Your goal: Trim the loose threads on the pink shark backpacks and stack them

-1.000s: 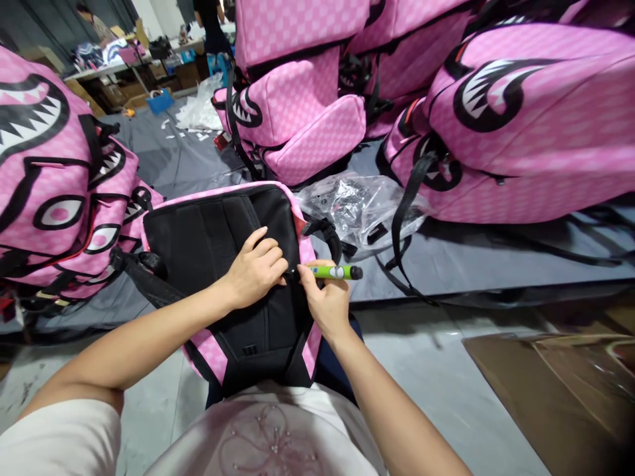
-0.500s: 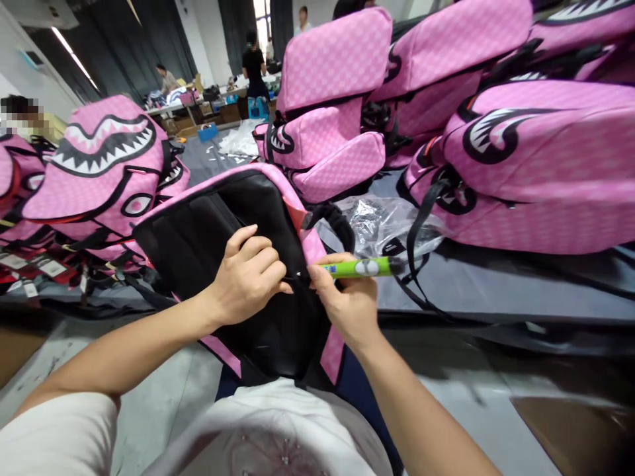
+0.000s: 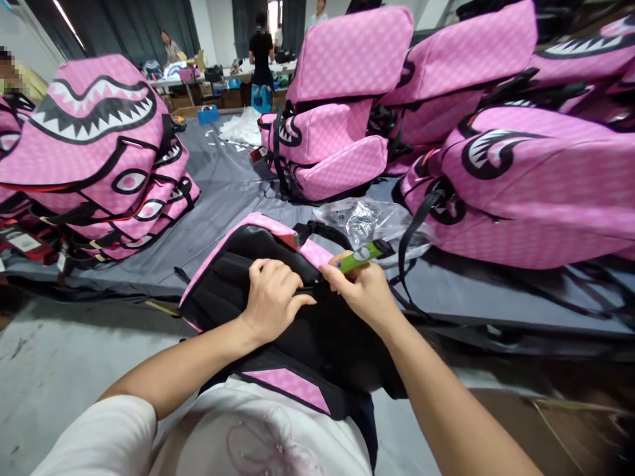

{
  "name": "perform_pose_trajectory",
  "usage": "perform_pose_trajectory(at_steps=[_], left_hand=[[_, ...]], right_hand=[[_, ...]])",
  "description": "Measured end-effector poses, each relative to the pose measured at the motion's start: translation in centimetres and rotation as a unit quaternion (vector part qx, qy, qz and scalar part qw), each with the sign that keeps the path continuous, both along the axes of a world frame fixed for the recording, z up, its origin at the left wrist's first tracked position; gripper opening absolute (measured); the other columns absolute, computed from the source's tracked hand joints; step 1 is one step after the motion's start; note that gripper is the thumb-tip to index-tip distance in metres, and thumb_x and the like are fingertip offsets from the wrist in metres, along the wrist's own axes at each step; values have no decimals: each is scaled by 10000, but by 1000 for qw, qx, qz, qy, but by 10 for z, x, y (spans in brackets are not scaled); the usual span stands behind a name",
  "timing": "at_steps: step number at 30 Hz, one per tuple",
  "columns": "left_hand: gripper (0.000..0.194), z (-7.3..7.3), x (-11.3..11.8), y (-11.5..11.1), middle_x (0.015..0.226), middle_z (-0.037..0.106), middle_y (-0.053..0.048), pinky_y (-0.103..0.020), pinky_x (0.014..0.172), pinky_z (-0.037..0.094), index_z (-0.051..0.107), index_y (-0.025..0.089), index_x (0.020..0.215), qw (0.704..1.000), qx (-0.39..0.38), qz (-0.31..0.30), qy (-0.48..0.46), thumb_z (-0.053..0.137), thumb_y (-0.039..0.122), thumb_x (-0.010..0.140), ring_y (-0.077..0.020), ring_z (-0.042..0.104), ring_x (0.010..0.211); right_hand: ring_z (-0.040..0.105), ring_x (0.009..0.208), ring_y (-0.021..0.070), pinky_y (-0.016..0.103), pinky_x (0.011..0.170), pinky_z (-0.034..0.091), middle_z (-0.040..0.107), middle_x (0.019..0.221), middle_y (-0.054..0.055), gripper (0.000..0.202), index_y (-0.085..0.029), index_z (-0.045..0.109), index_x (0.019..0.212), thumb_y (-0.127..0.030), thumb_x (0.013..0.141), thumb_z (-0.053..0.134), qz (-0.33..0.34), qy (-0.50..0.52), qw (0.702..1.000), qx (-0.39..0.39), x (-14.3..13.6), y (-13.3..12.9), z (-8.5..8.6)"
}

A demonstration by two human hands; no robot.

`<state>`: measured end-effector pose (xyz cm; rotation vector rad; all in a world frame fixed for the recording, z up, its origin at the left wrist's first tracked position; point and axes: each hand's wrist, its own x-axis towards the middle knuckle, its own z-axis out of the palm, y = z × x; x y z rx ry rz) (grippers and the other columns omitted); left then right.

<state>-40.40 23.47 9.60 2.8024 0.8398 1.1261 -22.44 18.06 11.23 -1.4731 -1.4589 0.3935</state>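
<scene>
A pink-and-black backpack (image 3: 223, 284) leans between the table edge and my lap, its black padded back facing up. My left hand (image 3: 272, 297) is closed on the black fabric near the upper side seam, thumb stretched along it. Just to its right, my right hand (image 3: 360, 287) pinches the pink edge of the backpack with thumb and forefinger. Tucked in the same hand is a bright green stick with a black end (image 3: 360, 256), pointing up and right; its exact kind is hard to tell. A black strap loop (image 3: 322, 231) stands up behind the hands.
Stacked pink backpacks with shark mouths stand at left (image 3: 99, 165), centre back (image 3: 342, 59) and right (image 3: 555, 192) on the grey-covered table (image 3: 223, 178). Crumpled clear plastic (image 3: 367, 221) lies behind my right hand. Several people are at the back and far left.
The backpack has turned and shifted right and lower in view, with both hands following. The green stick has tilted from nearly level to pointing up. My view has moved slightly.
</scene>
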Motion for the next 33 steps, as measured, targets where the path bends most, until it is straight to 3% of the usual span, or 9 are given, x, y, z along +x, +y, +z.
perform_pose_trajectory(at_steps=[5, 9, 12, 15, 17, 19, 22, 26, 33], left_hand=[[208, -3, 4, 10, 843, 680, -32, -442, 959, 367, 631, 183, 861, 998, -1, -35, 52, 688, 383, 873, -223, 593, 956], [167, 14, -2, 23, 869, 688, -29, -389, 881, 400, 654, 177, 932, 990, 5, -86, 107, 602, 336, 933, -202, 592, 922], [176, 34, -5, 43, 1042, 696, -60, -392, 911, 388, 656, 194, 1058, 992, 46, -60, 103, 561, 300, 955, -221, 580, 1037], [566, 57, 0, 66, 1378, 557, -132, -424, 991, 354, 518, 196, 1352, 988, 45, -23, 149, 717, 352, 846, -302, 466, 1274], [850, 67, 8, 80, 1426, 511, -165, -424, 987, 351, 383, 177, 1469, 970, 19, -44, 240, 798, 393, 760, -330, 464, 1280], [953, 73, 18, 91, 1385, 549, -163, -414, 976, 346, 315, 173, 1509, 945, -1, -69, 319, 810, 425, 734, -329, 508, 1222], [1018, 72, 33, 103, 1384, 556, -157, -397, 974, 331, 261, 174, 1535, 929, -16, -77, 362, 802, 463, 723, -333, 514, 1204], [1032, 55, 47, 121, 1382, 559, -154, -370, 949, 333, 256, 168, 1538, 929, -3, -70, 364, 818, 419, 709, -322, 507, 1206], [1122, 38, 51, 123, 1367, 552, -173, -427, 1043, 305, 165, 131, 1557, 935, 46, -78, 342, 825, 418, 696, -324, 507, 1220]], right_hand=[[508, 496, 119, 258, 492, 398, 591, 588, -14, 258, -202, 583, 685, -396, 849, 633, -19, -14, 1000, -1, 5, 2, -13], [479, 460, 108, 257, 472, 382, 570, 566, -30, 225, -199, 604, 715, -376, 848, 640, -28, -13, 1000, 4, 8, 3, -13], [491, 451, 113, 261, 474, 401, 565, 553, -33, 218, -203, 604, 706, -362, 846, 657, -30, -8, 1000, 3, 9, -1, -15], [629, 563, 163, 292, 551, 505, 681, 707, 9, 186, -214, 663, 861, -400, 860, 666, -52, 30, 998, 29, 7, -5, -20], [711, 746, 222, 354, 689, 569, 745, 912, 63, 269, -235, 688, 1036, -443, 866, 675, -72, 8, 995, 67, 1, -5, -26], [723, 863, 256, 401, 800, 571, 755, 1026, 90, 341, -253, 685, 1150, -457, 876, 671, -81, -59, 989, 107, -7, -1, -34], [727, 845, 244, 402, 828, 555, 770, 1002, 77, 345, -256, 672, 1213, -391, 896, 667, -59, -148, 975, 154, -22, 7, -47], [735, 833, 217, 381, 796, 543, 772, 948, 56, 336, -248, 650, 1215, -195, 883, 668, -31, -173, 961, 214, -36, 4, -60], [742, 928, 236, 389, 808, 546, 770, 1024, 71, 378, -246, 628, 1228, -104, 878, 614, -24, -197, 959, 201, -25, -5, -75]])
